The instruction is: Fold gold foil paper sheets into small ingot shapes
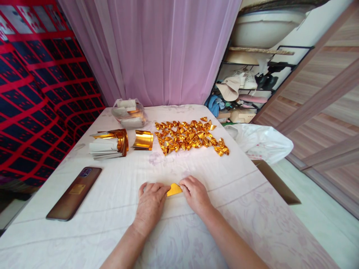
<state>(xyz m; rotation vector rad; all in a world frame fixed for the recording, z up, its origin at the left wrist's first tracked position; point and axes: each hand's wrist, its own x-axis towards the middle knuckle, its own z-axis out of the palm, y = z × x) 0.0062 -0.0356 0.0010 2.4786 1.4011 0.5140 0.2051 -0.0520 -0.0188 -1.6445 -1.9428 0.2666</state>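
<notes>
A small piece of gold foil paper (174, 189) lies on the white cloth-covered table (117, 194) near its front middle. My left hand (150, 205) presses on its left end and my right hand (195, 193) on its right end, fingers curled over it. Most of the piece is hidden under my fingers. Farther back lies a spread of several folded gold paper pieces (189, 136).
A stack of gold-and-white paper sheets (108, 145) and a curled gold sheet (143, 140) lie at left centre. A clear bag of paper (129, 113) sits behind them. A phone (74, 192) lies at front left. A white plastic bag (260, 142) hangs off the right edge.
</notes>
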